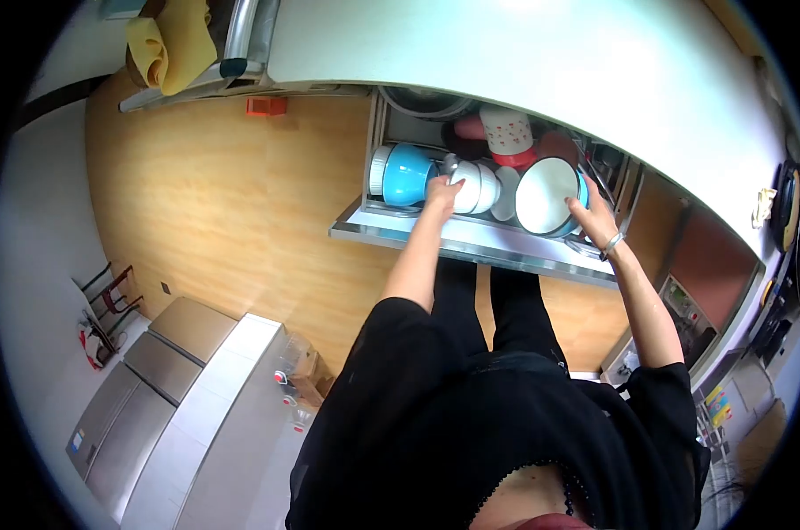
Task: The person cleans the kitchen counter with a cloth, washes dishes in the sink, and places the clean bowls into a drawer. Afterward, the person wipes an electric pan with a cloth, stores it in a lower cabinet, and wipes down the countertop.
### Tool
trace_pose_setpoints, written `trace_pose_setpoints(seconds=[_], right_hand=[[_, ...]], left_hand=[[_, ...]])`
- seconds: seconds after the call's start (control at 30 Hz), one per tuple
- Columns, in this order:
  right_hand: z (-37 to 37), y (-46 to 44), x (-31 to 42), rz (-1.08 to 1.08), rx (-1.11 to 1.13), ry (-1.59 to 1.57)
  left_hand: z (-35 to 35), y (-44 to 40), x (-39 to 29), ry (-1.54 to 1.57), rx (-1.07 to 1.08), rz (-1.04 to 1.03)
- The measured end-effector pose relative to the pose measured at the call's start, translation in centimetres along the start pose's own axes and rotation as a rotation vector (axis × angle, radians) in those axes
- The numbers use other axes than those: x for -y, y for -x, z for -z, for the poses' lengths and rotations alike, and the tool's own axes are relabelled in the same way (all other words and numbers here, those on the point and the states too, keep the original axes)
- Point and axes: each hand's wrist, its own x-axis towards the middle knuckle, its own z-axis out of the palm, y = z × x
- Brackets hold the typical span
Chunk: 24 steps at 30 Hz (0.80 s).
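Note:
An open pull-out drawer (506,237) holds dishes standing on edge. My right hand (596,216) grips the rim of a white bowl with a blue outside (541,196), thumb on the inner face and fingers around the outer side. My left hand (442,193) is closed at the edge of a stack of white bowls (473,187), its fingers partly hidden among them. Left of that hand lies a light-blue bowl (405,175), with a white ribbed dish (378,170) beyond it. Behind stands a white patterned cup with a red rim (507,132).
A pale countertop (506,53) overhangs the drawer's back. A round metal pot (426,102) sits at the drawer's rear left. Yellow cloth (175,44) hangs at upper left, and an orange-red box (266,106) is on the wooden floor (241,203). Wire racks stand at the drawer's right.

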Motion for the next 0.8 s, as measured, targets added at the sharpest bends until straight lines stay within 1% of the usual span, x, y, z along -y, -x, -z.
trace_pose_setpoints(seconds=[0.03, 0.07, 0.13, 0.17, 0.23, 0.27, 0.33, 0.37, 0.4, 0.43, 0.47, 0.53, 0.6, 0.67, 0.73, 0.77, 0.8], right_hand=[[0.1, -0.1, -0.5, 0.000, -0.016, 0.005], [0.2, -0.1, -0.9, 0.000, -0.032, 0.011], [0.7, -0.1, -1.0, 0.006, -0.025, -0.010], [0.9, -0.1, -1.1, 0.013, -0.018, -0.023], [1.0, -0.5, -2.2, 0.037, -0.036, -0.023], [1.1, -0.6, -2.4, 0.063, -0.052, -0.018], [1.6, -0.1, -2.1, 0.028, -0.020, -0.035], [1.6, -0.1, -1.9, 0.040, -0.019, -0.041], [1.6, -0.1, -1.9, 0.049, -0.019, -0.047], [1.2, -0.7, -3.2, 0.103, -0.069, -0.016], [1.1, -0.7, -3.2, 0.102, -0.070, -0.020], [1.1, -0.5, -3.3, 0.062, -0.038, -0.050], [1.1, -0.3, -3.2, 0.055, -0.033, -0.072], [1.1, 0.0, -3.3, 0.043, -0.031, -0.092], [1.3, 0.0, -3.6, 0.032, -0.013, -0.100], [1.4, 0.0, -3.5, 0.032, -0.015, -0.099], [1.5, 0.0, -3.5, 0.026, -0.010, -0.091]], left_hand=[[1.0, 1.0, -1.0, -0.078, 0.034, 0.048], [2.4, 1.4, -1.2, 0.039, 0.169, 0.070], [3.7, 3.0, -2.0, 0.162, 0.270, 0.110], [4.3, 3.6, -1.8, 0.154, 0.269, 0.111], [5.1, 4.4, -1.7, 0.447, 0.315, 0.106], [5.4, 4.3, -2.0, 0.439, 0.320, 0.109], [6.6, 4.6, -2.1, 0.611, 0.240, 0.108], [6.9, 4.5, -2.6, 0.570, 0.193, 0.103], [6.9, 4.4, -3.1, 0.565, 0.189, 0.101], [6.8, 4.3, -3.4, 0.439, 0.100, 0.064], [6.5, 4.2, -3.7, 0.312, 0.015, 0.025], [5.6, 4.1, -3.3, 0.248, 0.015, 0.023], [4.4, 3.5, -2.5, 0.200, 0.005, 0.081], [3.4, 2.7, -1.5, 0.182, -0.028, 0.061], [2.6, 1.4, 0.0, -0.010, -0.103, -0.026], [2.2, 0.5, 0.3, -0.348, -0.266, -0.173], [2.1, 0.0, 0.9, -0.349, -0.265, -0.173]])
